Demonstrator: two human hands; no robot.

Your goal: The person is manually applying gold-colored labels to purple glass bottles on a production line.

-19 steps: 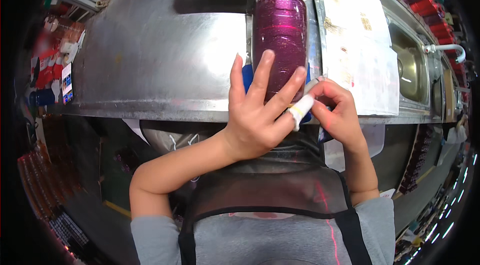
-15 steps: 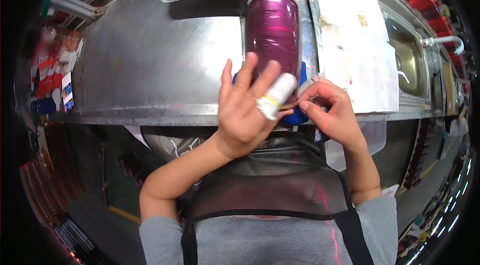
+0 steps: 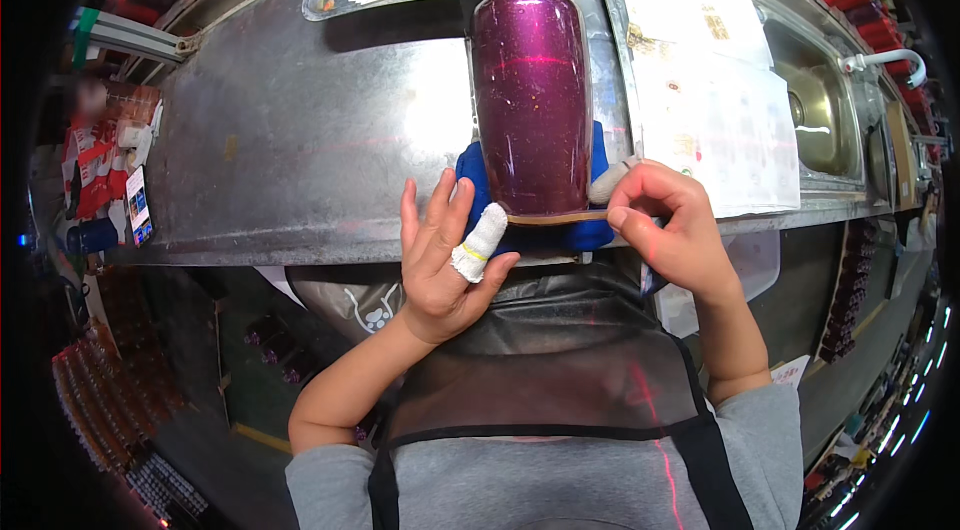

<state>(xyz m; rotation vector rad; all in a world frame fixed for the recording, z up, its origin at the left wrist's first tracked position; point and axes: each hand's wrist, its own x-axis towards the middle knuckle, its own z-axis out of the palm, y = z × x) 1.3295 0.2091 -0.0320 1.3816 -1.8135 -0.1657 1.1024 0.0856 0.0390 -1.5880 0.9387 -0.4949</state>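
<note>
Right hand (image 3: 668, 230) pinching a thin strip (image 3: 556, 219) at the purple bottle's (image 3: 530, 100) base, centre frame.
Left hand (image 3: 445, 255) open, bandaged fingertip on the strip's other end.

A dull steel desk (image 3: 300, 150) spans the upper frame. On it lie a purple glitter bottle (image 3: 530, 100) on a blue cradle (image 3: 472, 180) at centre, and printed sheets (image 3: 700, 80) at upper right
</note>
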